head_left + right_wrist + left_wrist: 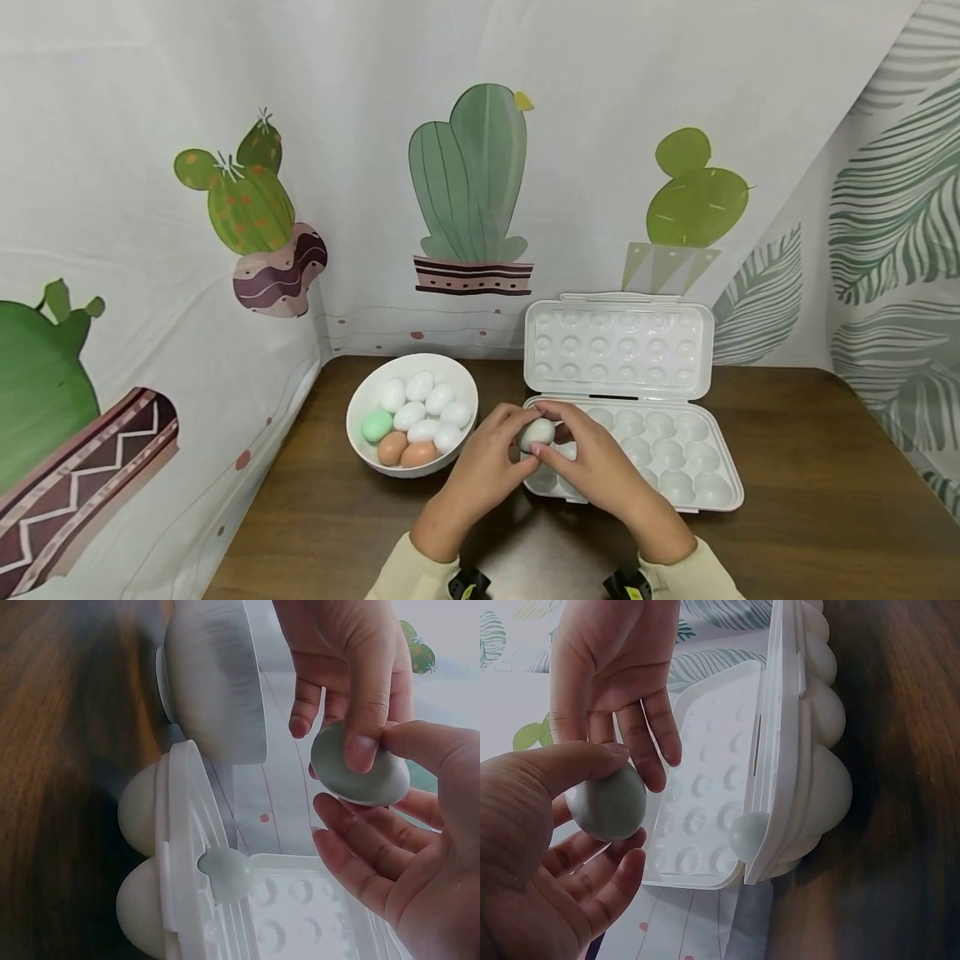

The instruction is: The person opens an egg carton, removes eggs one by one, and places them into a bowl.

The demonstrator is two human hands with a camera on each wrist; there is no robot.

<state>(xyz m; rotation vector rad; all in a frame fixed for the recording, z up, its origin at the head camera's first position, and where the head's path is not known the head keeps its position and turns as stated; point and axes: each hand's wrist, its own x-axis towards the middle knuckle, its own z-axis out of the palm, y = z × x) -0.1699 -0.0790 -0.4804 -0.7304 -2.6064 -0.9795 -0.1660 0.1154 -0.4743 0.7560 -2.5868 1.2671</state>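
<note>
Both hands hold one pale grey-green egg [537, 434] over the left end of a white egg carton. My left hand [483, 454] has its thumb on top of the egg [611, 810] and its fingers bent beneath. From the other side, my right hand [603, 467] pinches the same egg [334, 761] with thumb and fingers. The carton base [669, 454] shows rows of round cups, and its lid [618, 348] stands raised at the back. Another pale green egg [748, 836] sits in an end cup, seen in both wrist views; the hands hide that corner from the head camera.
Left of the hands, a white bowl [467, 385] holds several white eggs [409, 416], a mint-green egg [377, 426] and two brown eggs [418, 454]. The brown wooden table [292, 517] ends at a cloth backdrop [585, 125] printed with cacti and leaves.
</note>
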